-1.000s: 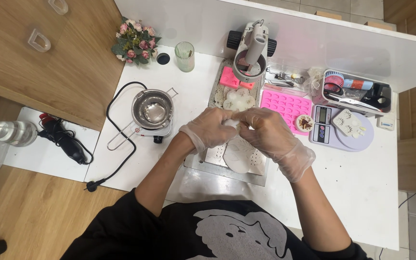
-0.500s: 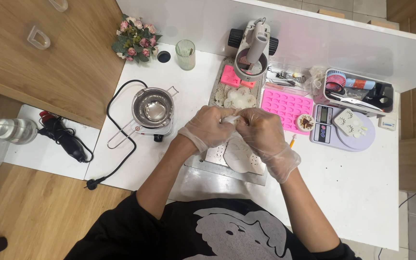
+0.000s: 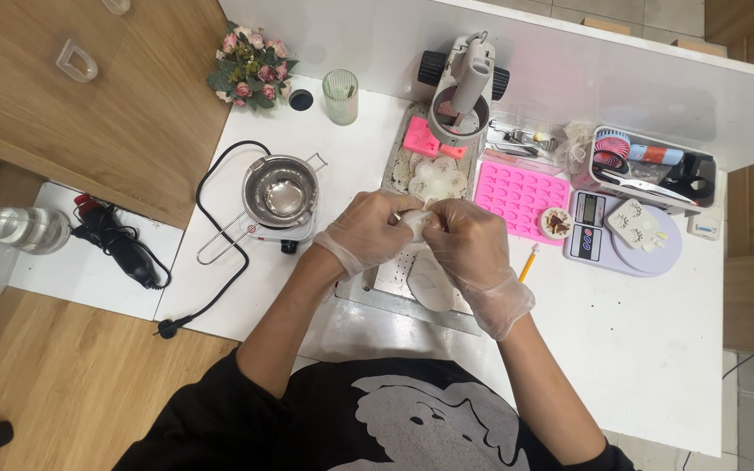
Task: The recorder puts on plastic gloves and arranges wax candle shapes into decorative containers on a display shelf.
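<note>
I am watching both gloved hands working together over the middle of the tabletop (image 3: 656, 349), and they are sitting a little lower and closer to the body than a second ago, with the right wrist now turning inward. The left hand (image 3: 366, 231) is clenching its fingertips on one side of a small white piece (image 3: 418, 220), and the right hand (image 3: 473, 249) is pinching the other side, so the piece is being held between the two grips, just above the metal tray (image 3: 394, 279). That change reads to me as the piece being pulled or peeled rather than just carried. Directly under the grip a pale oval mould (image 3: 429, 283) is lying on the tray. Just beyond the grip, white flower-shaped pieces (image 3: 436, 181) are resting where they were before. To the left of the grip, the steel melting pot (image 3: 279, 194) is standing on its hotplate; to the right, the pink silicone mould (image 3: 521, 194) and the lilac scale (image 3: 626, 235) are sitting unmoved. Farthest off, the microscope stand (image 3: 464, 83) is leaning over the tray's far end.
</note>
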